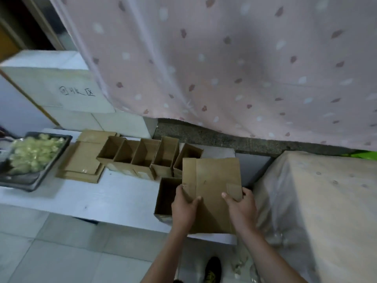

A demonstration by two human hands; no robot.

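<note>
It looked like a small, makeshift packing room rather than a proper shop. On a low white bench (114, 193) across the middle of the frame stood a row of open cardboard boxes (142, 156). A stack of flattened cardboard (81, 162) lay just left of them, and another carton (212, 180) was held up at lower centre. At far left a black tray (30, 180) was heaped with pale, wrapped pieces. White foam boxes (51, 82) marked with handwritten characters sat at upper left. A pink petal-print curtain (224, 58) hung across the top, and a tiled floor (51, 252) filled the lower left.
</note>
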